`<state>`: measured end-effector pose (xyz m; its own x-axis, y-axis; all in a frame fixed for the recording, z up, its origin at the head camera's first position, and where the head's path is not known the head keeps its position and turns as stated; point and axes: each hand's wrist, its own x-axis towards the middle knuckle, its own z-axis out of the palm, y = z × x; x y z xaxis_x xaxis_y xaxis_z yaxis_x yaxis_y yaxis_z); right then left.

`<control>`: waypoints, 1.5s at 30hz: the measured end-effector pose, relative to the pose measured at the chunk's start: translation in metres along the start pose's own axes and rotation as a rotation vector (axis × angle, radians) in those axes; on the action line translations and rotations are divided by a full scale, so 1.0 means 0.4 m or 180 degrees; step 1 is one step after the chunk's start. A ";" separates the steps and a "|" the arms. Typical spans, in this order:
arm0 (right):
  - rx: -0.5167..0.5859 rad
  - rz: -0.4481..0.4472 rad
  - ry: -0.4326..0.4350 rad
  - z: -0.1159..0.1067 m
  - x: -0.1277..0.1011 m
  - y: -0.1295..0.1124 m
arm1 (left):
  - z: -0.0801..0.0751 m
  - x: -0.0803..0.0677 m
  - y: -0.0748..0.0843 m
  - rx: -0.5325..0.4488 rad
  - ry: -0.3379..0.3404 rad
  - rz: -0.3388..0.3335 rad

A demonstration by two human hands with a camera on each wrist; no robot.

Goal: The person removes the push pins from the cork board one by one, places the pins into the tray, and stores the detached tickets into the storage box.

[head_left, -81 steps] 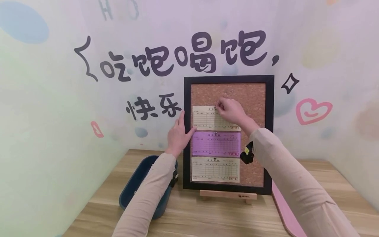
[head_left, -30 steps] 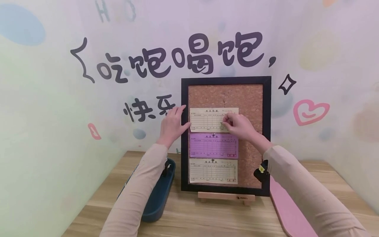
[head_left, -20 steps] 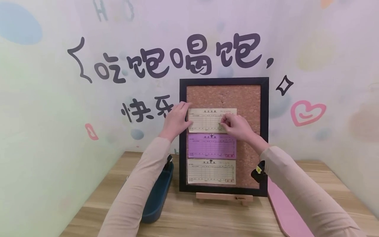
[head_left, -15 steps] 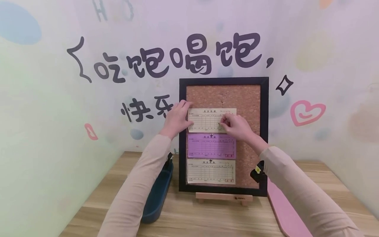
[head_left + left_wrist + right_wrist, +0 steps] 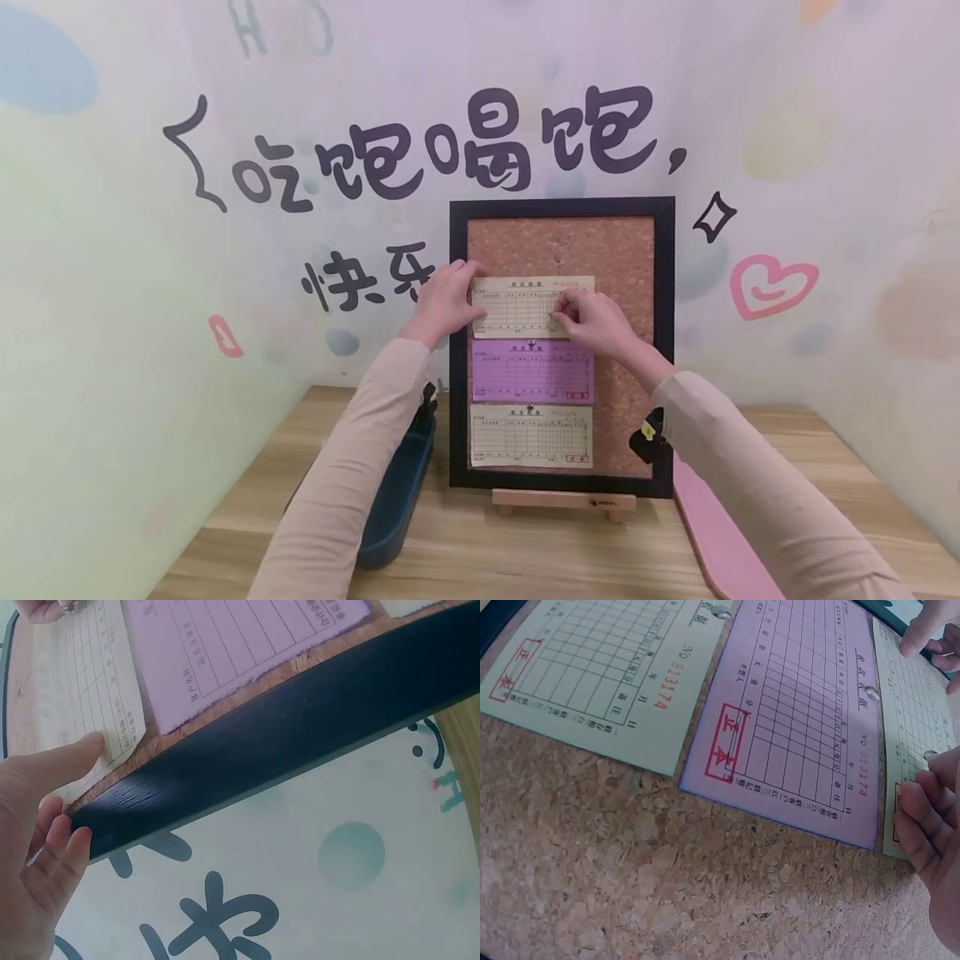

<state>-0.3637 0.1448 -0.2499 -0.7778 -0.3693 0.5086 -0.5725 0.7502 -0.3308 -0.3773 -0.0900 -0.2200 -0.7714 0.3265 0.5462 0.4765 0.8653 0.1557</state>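
— What's in front of us?

— A cork board point(image 5: 630, 250) in a black frame point(image 5: 561, 205), propped upright on a small wooden easel point(image 5: 562, 502) on the table point(image 5: 525, 558). Three slips run down its left side: a cream top slip point(image 5: 525, 305), a purple slip point(image 5: 531, 371) just under it, and a cream bottom slip point(image 5: 529, 435) below that.

— And the hands?

— Both on the top slip. The left hand point(image 5: 444, 302) is at its left edge, thumb laid flat on the paper's corner, the other fingers straight and resting along the outside of the frame. The left wrist view shows the same thing: thumb point(image 5: 71, 754) on the cream paper, fingers spread loosely against the black wood.

— Right hand?

— The right hand point(image 5: 596, 321) sits on the slip's right half, fingers curled in, fingertips bunched together at one spot on the paper. They seem to pinch something small there, likely a pin, but I can't make it out. In the right wrist view the curled fingers point(image 5: 922, 817) touch the cream slip's edge, right beside the purple one.

— Are the other slips fixed?

— Each has a small silver pin at its top middle; the purple slip's pin point(image 5: 871, 693) is plain to see.

— Anything else on the table?

— A dark blue bin point(image 5: 393, 500) left of the board, partly behind the left sleeve, and a pink board point(image 5: 712, 542) lying at the right.
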 end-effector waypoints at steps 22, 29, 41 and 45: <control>-0.0063 -0.0053 0.0032 0.006 0.003 -0.004 | 0.003 -0.009 -0.004 -0.0038 0.0136 0.0139; -0.0077 -0.0020 0.0009 0.003 0.003 -0.004 | 0.005 -0.012 -0.014 -0.0180 0.0290 0.0122; -0.0107 -0.0067 -0.0132 -0.003 -0.003 -0.003 | 0.002 -0.024 -0.013 -0.0103 0.0419 0.0178; -0.0115 -0.0061 -0.0227 -0.008 -0.008 -0.005 | -0.002 -0.029 -0.015 -0.0093 0.0565 0.0205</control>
<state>-0.3593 0.1464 -0.2485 -0.7839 -0.4210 0.4564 -0.5788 0.7614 -0.2919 -0.3709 -0.0993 -0.2269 -0.6537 0.3063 0.6920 0.5364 0.8326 0.1382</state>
